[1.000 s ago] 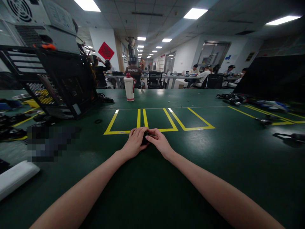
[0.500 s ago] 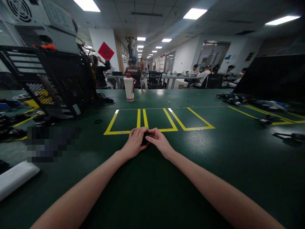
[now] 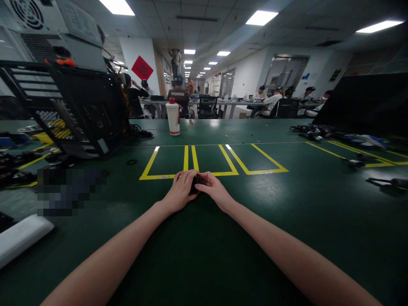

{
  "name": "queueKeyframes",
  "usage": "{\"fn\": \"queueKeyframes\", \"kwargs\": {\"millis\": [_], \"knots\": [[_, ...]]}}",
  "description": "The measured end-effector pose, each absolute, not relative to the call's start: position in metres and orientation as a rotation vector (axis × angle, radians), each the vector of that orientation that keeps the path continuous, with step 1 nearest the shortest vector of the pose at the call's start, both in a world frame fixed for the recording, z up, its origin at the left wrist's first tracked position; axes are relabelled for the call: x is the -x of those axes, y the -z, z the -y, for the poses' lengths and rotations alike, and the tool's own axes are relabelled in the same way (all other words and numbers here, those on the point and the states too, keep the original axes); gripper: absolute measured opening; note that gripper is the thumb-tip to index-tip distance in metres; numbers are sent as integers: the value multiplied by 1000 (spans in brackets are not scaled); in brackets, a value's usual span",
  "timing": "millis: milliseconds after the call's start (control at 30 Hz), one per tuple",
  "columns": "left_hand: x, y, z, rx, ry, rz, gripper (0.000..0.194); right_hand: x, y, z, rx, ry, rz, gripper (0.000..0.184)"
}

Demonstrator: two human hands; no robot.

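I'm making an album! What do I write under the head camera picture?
Left hand and right hand meet at a dark object, over a green table.

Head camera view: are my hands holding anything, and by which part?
The left hand holds a small black object around its left side; the fingers of the right hand meet its right edge, but whether they grip it can't be told.

Small black object (image 3: 194, 186), dark and apparently smooth-surfaced, only a narrow face of it showing between left hand (image 3: 180, 189) and right hand (image 3: 214, 189). Left hand wraps it from the left, covering most of its bulk; right thumb sits at its right edge, full outline and tilt hidden. Position central, just near of the yellow tape (image 3: 226, 174), contact with green tabletop (image 3: 204, 250) unclear.
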State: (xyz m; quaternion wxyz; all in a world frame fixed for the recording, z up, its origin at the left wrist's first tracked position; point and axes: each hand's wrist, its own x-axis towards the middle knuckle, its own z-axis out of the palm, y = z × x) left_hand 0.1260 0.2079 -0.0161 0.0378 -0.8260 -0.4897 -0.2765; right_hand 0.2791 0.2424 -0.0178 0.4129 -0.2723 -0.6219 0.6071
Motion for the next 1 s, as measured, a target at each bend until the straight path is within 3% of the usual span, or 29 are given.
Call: {"fn": "queueKeyframes", "kwargs": {"millis": [133,533,700,900,1000], "knots": [[-127,15,-207,2536,847,1502,56,-279,14,-239,663,-1490,1557,19],[-126,19,-210,2514,847,1507,57,-278,20,-246,705,-1569,1523,33],[-126,19,-209,2512,856,1495,56,-279,16,-243,737,-1534,1526,23],[-125,18,-209,2511,832,1518,59,-280,21,-251,805,-1535,1563,37],[-125,17,-207,2518,832,1528,59,-281,22,-255,775,-1571,1613,34]]}}
